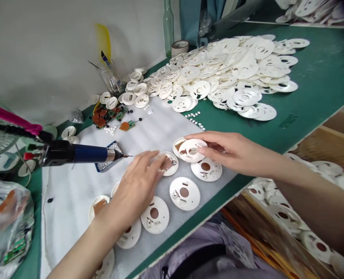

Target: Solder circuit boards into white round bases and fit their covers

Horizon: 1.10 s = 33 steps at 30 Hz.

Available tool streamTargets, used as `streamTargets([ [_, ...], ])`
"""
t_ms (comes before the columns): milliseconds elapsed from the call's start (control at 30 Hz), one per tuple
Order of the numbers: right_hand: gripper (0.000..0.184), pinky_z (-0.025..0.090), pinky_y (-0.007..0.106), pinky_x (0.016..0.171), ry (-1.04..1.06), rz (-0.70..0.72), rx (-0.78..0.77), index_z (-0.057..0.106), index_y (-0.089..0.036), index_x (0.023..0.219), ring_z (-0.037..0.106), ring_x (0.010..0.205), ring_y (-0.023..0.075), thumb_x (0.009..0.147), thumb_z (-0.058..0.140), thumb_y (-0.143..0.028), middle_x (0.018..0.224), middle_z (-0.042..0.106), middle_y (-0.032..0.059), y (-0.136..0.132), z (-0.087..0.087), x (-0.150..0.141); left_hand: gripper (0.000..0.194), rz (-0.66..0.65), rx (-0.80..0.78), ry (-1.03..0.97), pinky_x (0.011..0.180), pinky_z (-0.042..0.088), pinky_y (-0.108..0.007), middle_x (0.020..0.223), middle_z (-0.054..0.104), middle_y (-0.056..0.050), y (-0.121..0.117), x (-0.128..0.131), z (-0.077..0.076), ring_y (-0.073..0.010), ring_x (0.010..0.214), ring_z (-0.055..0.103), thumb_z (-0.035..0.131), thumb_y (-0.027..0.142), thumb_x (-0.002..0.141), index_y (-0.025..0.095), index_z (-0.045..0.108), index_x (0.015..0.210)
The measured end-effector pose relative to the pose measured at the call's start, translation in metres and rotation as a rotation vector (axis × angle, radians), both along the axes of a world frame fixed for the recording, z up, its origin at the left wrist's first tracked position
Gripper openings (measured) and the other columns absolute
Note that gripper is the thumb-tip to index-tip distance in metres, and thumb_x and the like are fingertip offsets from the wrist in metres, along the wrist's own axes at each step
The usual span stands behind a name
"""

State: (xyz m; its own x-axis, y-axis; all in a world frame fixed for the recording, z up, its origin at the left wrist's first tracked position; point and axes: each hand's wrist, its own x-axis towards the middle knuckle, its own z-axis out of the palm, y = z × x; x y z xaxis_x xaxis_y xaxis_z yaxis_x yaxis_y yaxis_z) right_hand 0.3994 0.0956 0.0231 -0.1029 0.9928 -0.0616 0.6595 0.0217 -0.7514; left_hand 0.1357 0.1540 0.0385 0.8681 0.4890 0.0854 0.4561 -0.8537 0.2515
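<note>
Disc: white plastic disc [189,150], central hole, round so no long axis, lying nearly flat
Place: on white foam sheet [73,217]
Right hand [230,151]: fingers pressed together on the disc
Left hand [133,190]: fingertips at second disc [172,170]; pinch unclear, view poor

You have one left hand [133,190], one right hand [227,151], one soldering iron [78,152], one glass bottle [168,29], one tape roll [180,48], and white plastic discs [247,97] past counting.

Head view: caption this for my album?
Left hand and right hand touch white plastic discs beside a soldering iron.
</note>
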Motion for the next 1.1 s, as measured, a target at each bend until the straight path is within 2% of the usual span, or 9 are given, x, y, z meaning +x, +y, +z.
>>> streamTargets([
  [133,0.053,0.043,0.017,0.063,0.067,0.087,-0.109,0.048,-0.018,0.133,0.059,0.072,0.0076,0.093,0.048,-0.053,0.088,0.065,0.0024,0.021,0.000,-0.021,0.069,0.097,0.078,-0.048,0.101,0.048,-0.057,0.132,0.057,-0.022,0.003,-0.002,-0.014,-0.0369,0.127,0.051,0.064,0.048,0.091,0.011,0.033,0.141],
  [300,0.025,0.038,0.015,0.064,-0.006,0.255,-0.161,0.061,-0.017,0.108,0.055,0.068,0.0034,0.093,0.054,-0.036,0.085,0.066,-0.0004,0.047,-0.001,-0.043,0.071,0.091,0.106,-0.065,0.099,0.050,-0.050,0.128,0.061,-0.020,0.004,0.007,-0.024,-0.0333,0.121,0.056,0.070,0.039,0.090,0.010,0.031,0.142],
  [433,0.030,0.036,0.016,0.059,-0.100,0.329,-0.166,0.065,-0.023,0.115,0.049,0.058,0.0021,0.095,0.052,-0.041,0.083,0.065,-0.0016,0.060,0.001,-0.035,0.058,0.149,0.251,-0.063,0.093,0.051,-0.049,0.121,0.063,-0.018,-0.002,0.007,-0.019,-0.0344,0.115,0.057,0.069,0.038,0.090,0.009,0.044,0.133],
  [600,0.023,0.036,0.020,0.069,-0.302,0.348,0.001,0.069,-0.024,0.110,0.044,0.067,-0.0009,0.094,0.053,-0.025,0.129,0.051,0.0020,0.051,0.003,-0.037,0.017,0.047,0.401,0.051,0.082,0.055,-0.039,0.112,0.071,-0.010,-0.021,0.008,-0.020,-0.0290,0.104,0.064,0.059,0.017,0.095,0.013,0.063,0.112],
  [700,0.029,0.017,0.023,0.056,-0.472,0.266,0.043,0.069,-0.017,0.102,0.029,0.060,0.0033,0.091,0.043,-0.009,0.112,0.053,0.0050,0.029,0.000,-0.053,0.025,0.028,0.402,0.087,0.085,0.057,-0.039,0.119,0.071,-0.013,-0.026,0.012,-0.023,-0.0275,0.105,0.066,0.051,0.005,0.094,0.007,0.062,0.117],
  [833,0.025,0.009,0.026,0.053,-0.581,0.205,0.053,0.067,-0.009,0.087,0.036,0.067,0.0086,0.087,0.043,-0.003,0.095,0.053,0.0099,0.010,-0.004,-0.077,0.017,0.026,0.220,0.055,0.082,0.059,-0.040,0.101,0.073,-0.011,-0.017,0.017,-0.021,-0.0256,0.092,0.069,0.053,0.001,0.091,0.011,0.066,0.097],
  [1000,0.036,0.035,0.018,0.059,-0.517,0.233,0.091,0.066,-0.028,0.117,0.047,0.069,0.0021,0.091,0.046,-0.013,0.116,0.054,0.0030,0.005,0.007,-0.041,0.019,0.003,0.071,-0.133,0.094,0.057,-0.041,0.111,0.072,-0.007,-0.007,-0.007,-0.009,-0.0238,0.108,0.064,0.049,0.015,0.099,0.018,0.062,0.114],
  [1067,0.036,0.047,0.019,0.065,-0.453,0.027,0.078,0.060,-0.034,0.128,0.053,0.072,0.0021,0.097,0.043,-0.030,0.124,0.054,0.0028,-0.001,0.012,0.000,0.026,0.043,0.070,-0.131,0.095,0.056,-0.047,0.124,0.066,-0.011,-0.006,-0.024,-0.007,-0.0268,0.114,0.061,0.048,0.023,0.101,0.019,0.056,0.125],
  [1100,0.035,0.050,0.021,0.066,-0.445,-0.238,0.067,0.062,-0.034,0.125,0.056,0.074,0.0045,0.097,0.043,-0.043,0.122,0.056,0.0023,-0.003,0.012,0.023,0.029,0.061,0.096,-0.097,0.092,0.057,-0.050,0.126,0.063,-0.013,-0.007,-0.032,-0.008,-0.0291,0.114,0.062,0.049,0.028,0.101,0.018,0.054,0.128],
])
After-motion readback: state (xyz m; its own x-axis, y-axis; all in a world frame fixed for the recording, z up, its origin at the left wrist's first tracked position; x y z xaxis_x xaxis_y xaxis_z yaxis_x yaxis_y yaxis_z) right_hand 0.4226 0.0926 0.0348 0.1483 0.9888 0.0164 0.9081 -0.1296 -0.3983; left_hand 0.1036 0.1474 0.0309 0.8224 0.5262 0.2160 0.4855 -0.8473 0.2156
